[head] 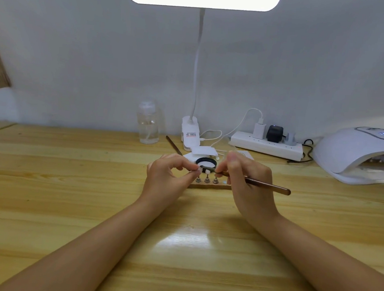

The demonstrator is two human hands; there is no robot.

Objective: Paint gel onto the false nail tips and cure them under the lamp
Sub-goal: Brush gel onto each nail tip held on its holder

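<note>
- Left hand (166, 173) pinches a nail tip (196, 172) above the stand (208, 184).
- Right hand (241, 173) grips the brush (263, 184), bristles at the tip.
- Curing lamp (358, 154) sits at 2 o'clock on the bench (70, 182).

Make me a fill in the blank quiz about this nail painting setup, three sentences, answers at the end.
1. The right hand holds a ____ by its copper-coloured handle.
2. The curing lamp sits at the table's ____ side.
3. The clear bottle stands ____ of the desk lamp's clip base.

Missing words: brush; right; left
</note>
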